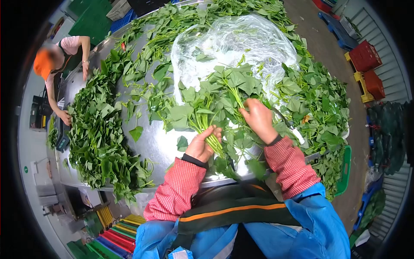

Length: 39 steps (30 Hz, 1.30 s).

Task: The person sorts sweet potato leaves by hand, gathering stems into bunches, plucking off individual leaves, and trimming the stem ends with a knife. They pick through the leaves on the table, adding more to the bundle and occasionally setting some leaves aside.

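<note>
My left hand [202,146] is closed around a bunch of leafy greens [214,144], its pale green stems pointing down toward me and its leaves spreading away. To the right, my right hand [258,118] pinches the stems of a smaller bunch of greens [236,97], leaves facing away from me. Just beside my right wrist lies a tool with a white handle [297,135] and a dark, narrow part, possibly a knife. Loose leaves and stems cover the metal table [166,140] under both hands. Beyond them is a crumpled clear plastic sheet [233,36] with a few stems on it.
A long heap of greens [97,134] runs along the left side. Behind it, a person in an orange cap [43,64] leans over the table. More greens [321,99] lie at right, above a green crate [345,172]. Red crates [365,56] stand by the wall.
</note>
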Each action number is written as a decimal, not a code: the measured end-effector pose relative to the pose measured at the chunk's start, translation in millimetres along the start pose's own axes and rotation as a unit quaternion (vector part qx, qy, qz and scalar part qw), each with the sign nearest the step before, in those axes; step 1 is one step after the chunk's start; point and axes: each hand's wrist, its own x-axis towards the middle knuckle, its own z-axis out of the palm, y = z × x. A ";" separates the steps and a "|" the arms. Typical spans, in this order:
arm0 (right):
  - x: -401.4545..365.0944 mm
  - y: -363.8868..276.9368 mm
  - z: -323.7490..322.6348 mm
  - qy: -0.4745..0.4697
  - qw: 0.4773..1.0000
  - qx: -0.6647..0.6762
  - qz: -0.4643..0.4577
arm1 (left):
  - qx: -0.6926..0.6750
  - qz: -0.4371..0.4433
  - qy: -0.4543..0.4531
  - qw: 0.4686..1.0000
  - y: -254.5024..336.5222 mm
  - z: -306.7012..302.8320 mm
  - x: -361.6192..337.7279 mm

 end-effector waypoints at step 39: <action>-73.4 -57.8 -19.5 -0.247 0.960 0.091 -0.097 | 0.076 0.267 0.022 0.960 44.1 -3.3 -31.5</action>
